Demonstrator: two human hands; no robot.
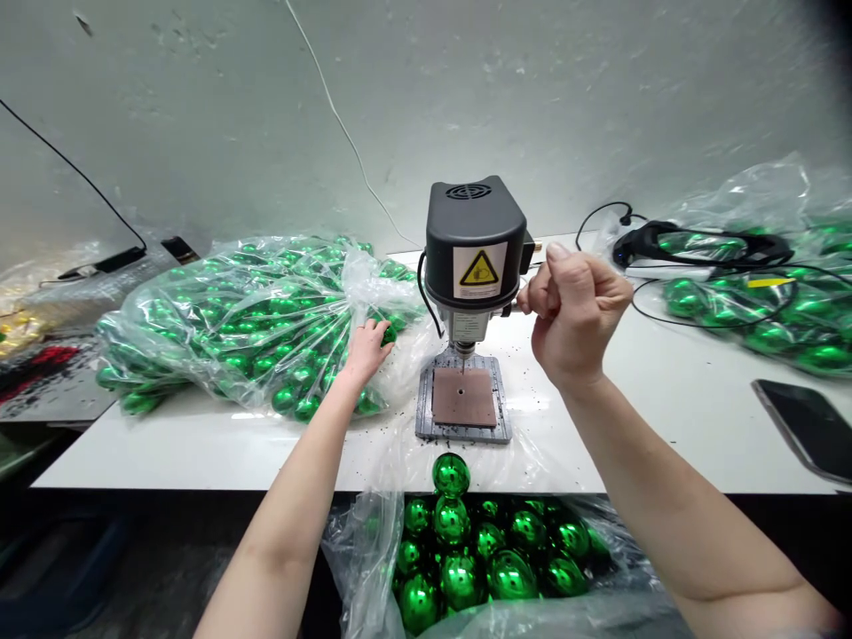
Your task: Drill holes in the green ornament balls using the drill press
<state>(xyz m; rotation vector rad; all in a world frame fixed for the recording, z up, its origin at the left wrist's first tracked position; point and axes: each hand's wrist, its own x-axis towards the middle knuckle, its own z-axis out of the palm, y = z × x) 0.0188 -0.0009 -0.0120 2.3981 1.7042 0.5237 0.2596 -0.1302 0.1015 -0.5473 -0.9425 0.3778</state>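
My left hand (370, 348) is at the gathered mouth of a clear plastic bag (230, 342) full of shiny green ball ornaments, its fingers curled on a green ball ornament (391, 328). My right hand (578, 306) is closed in a fist beside the black bench drill press (474, 235), gripping its feed lever, which is mostly hidden by the fingers. Under the drill bit, a brown plate (464, 397) with a small dark hole lies on the grey base (426, 417), no ball on it. One green ball (451, 475) shows at the table's front edge, above an open bag of green balls (512, 575).
At the right, another bag of green balls (765, 328) lies under a black headband-like device (706, 247) with cables. A phone (808, 430) rests near the right front edge. Dark shavings dot the white table (219, 453). A grey wall (413, 106) stands behind.
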